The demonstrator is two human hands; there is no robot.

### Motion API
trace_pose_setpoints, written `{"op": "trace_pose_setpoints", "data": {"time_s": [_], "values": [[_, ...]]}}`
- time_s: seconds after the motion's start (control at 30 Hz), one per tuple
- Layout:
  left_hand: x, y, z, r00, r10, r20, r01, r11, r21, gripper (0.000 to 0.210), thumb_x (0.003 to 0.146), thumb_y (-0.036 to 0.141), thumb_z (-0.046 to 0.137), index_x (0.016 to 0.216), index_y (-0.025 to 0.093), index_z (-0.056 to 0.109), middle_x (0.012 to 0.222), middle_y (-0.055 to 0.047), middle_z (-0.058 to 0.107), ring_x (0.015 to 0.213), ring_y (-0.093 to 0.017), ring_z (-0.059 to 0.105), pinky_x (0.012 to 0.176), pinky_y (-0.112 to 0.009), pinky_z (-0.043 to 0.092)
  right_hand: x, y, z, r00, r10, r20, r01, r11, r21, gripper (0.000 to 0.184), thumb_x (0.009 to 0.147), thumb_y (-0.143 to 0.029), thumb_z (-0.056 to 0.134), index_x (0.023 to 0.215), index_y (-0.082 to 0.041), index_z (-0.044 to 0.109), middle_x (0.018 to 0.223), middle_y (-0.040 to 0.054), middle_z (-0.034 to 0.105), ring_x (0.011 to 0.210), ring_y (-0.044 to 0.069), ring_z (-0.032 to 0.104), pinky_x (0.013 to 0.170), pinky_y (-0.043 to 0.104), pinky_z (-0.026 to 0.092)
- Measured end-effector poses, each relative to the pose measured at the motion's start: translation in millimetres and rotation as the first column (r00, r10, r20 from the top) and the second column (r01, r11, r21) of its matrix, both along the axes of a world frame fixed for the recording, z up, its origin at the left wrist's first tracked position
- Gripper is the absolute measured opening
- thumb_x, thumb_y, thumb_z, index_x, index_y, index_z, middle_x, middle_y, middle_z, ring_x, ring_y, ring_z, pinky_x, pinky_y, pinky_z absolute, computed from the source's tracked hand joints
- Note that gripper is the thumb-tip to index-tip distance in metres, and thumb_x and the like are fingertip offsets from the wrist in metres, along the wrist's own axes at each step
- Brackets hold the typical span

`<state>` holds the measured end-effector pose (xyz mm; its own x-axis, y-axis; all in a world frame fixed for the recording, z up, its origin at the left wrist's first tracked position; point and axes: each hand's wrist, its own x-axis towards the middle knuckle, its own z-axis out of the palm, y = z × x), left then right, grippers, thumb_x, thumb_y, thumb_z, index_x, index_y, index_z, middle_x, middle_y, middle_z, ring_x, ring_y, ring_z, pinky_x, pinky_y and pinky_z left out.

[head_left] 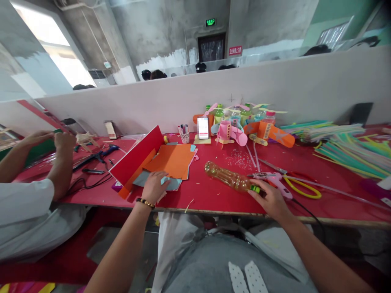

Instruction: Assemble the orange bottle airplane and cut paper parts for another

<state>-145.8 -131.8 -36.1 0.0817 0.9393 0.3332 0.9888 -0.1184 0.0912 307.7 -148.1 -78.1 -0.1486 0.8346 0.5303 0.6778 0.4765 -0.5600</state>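
Note:
My left hand (pixel 154 188), with a beaded bracelet at the wrist, lies on grey and light blue sheets (pixel 174 184) at the front of a paper stack, its fingers stretched out. Orange paper (pixel 171 158) covers most of that stack. At the neck of a clear plastic bottle (pixel 227 176), my right hand (pixel 270 200) has its fingers closed around the green cap. The bottle lies on its side, its base pointing away to the left. Just beyond my right hand is a pink hot glue gun (pixel 273 179), with a cord running toward the table's front edge.
A red board (pixel 140 156) leans on the left. Bottle-and-paper airplane models (pixel 230 132) stand at the back beside a phone (pixel 203 128) and a pen cup (pixel 184 134). Scissors (pixel 275 166), a yellow loop (pixel 302 189) and coloured straws (pixel 360 150) lie right. Another person's hands (pixel 50 140) work at far left.

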Motion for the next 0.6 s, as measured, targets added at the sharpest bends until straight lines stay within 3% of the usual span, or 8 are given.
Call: {"op": "trace_pose_setpoints", "data": {"time_s": [0.13,0.37,0.47,0.6], "values": [[21.4,-17.4,0.1,0.999,-0.001,-0.036,-0.001,0.998,-0.059,0.037,0.084,0.048,0.056,0.103,0.018,0.065,0.107,-0.01,0.068,0.102,-0.025,0.06,0.087,-0.032,0.046,-0.6,0.4,-0.4,1.0,-0.003,-0.012,0.003,1.0,-0.007,0.036,0.085,-0.039,0.059,0.115,-0.019,0.062,0.11,0.0114,0.07,0.102,0.027,0.066,0.088,0.042,0.054],[48.0,-26.2,7.0,0.979,0.065,-0.193,-0.104,0.974,-0.199,0.03,0.09,0.029,0.042,0.078,0.018,0.067,0.085,-0.008,0.07,0.077,-0.022,0.065,0.063,-0.028,0.04,-1.5,-0.2,1.5,1.0,-0.005,-0.013,0.005,1.0,-0.002,0.035,0.085,-0.038,0.059,0.114,-0.019,0.062,0.111,0.011,0.07,0.101,0.027,0.067,0.087,0.041,0.055],[44.7,-25.0,26.1,0.979,0.114,-0.171,-0.14,0.979,-0.148,0.026,0.088,0.03,0.045,0.076,0.019,0.066,0.082,-0.008,0.07,0.076,-0.021,0.065,0.061,-0.028,0.037,-0.7,-0.6,1.5,1.0,-0.003,-0.004,0.003,1.0,0.005,0.034,0.085,-0.038,0.058,0.114,-0.019,0.061,0.11,0.0112,0.071,0.101,0.026,0.067,0.09,0.042,0.053],[26.8,-16.4,72.7,0.979,0.202,0.0,-0.202,0.979,-0.028,0.026,0.081,0.042,0.054,0.069,0.021,0.061,0.069,-0.003,0.066,0.068,-0.019,0.06,0.058,-0.026,0.034,-0.1,0.5,0.4,1.0,-0.004,0.006,0.004,1.0,0.004,0.034,0.086,-0.039,0.059,0.114,-0.019,0.061,0.11,0.0118,0.07,0.101,0.026,0.066,0.09,0.042,0.053]]}}
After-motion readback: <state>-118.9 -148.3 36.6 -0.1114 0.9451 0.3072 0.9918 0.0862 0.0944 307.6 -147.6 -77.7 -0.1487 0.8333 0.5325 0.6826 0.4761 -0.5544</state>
